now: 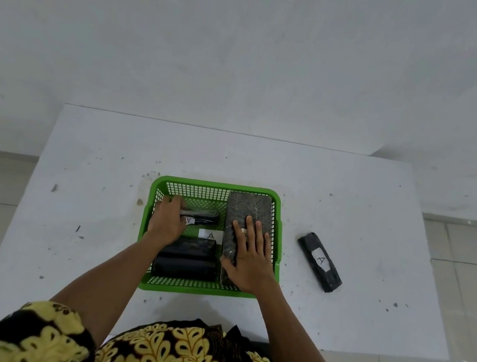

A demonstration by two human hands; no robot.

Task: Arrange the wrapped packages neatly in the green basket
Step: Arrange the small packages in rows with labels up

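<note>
A green basket (217,184) stands in the middle of the white table. A long patterned grey package (250,206) fills its right side, and my right hand (250,255) lies flat on it with fingers spread. My left hand (167,219) grips the left end of a slim black package (206,217) with a white "A" label in the basket's upper left. A larger black package (185,255) lies in the lower left with a white "A" label (210,235) above it. One more black package with an "A" label (320,261) lies on the table to the right of the basket.
The white table (103,189) has small dark specks and ends at a far edge against a pale wall. Tiled floor shows on both sides. My patterned yellow-and-black clothing fills the bottom of the view.
</note>
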